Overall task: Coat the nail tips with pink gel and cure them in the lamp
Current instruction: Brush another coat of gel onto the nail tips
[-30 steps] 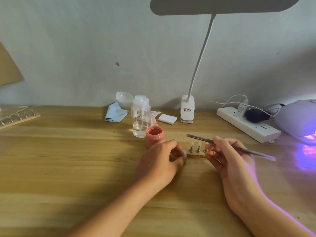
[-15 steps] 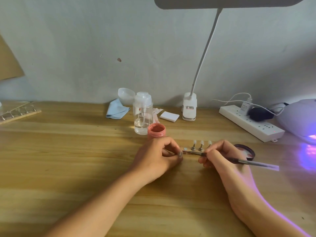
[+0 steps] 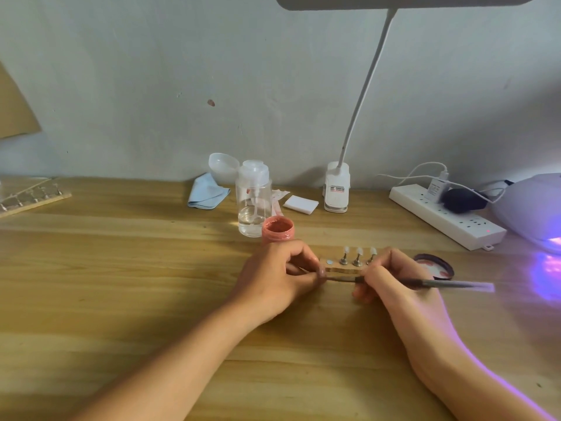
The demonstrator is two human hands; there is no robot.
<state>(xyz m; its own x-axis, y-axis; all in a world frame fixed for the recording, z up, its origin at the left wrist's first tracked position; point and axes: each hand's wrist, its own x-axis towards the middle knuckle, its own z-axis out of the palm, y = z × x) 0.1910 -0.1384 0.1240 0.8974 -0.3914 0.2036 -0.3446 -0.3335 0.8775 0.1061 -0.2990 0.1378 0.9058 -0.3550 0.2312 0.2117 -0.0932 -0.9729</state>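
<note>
Head view: the left hand (image 3: 282, 278) pinches a single nail tip (image 3: 321, 272) beside the wooden rack (image 3: 337, 267). The right hand (image 3: 391, 278) grips the brush (image 3: 425, 283), bristles touching it. Three more tips (image 3: 359, 251) stand on the rack, right knuckles hiding the last one's base. The open gel jar (image 3: 277, 229) sits behind the left hand. The curing lamp (image 3: 531, 205) glows far right on the tabletop (image 3: 121, 284).

Three pale nail tips (image 3: 359, 251) stand on the wooden strip (image 3: 340, 270); your left hand (image 3: 282, 278) pinches a fourth at the brush (image 3: 425, 283) bristles. Open pink gel jar (image 3: 277, 229) upright behind; lamp (image 3: 534, 208) glowing violet, far right.
</note>
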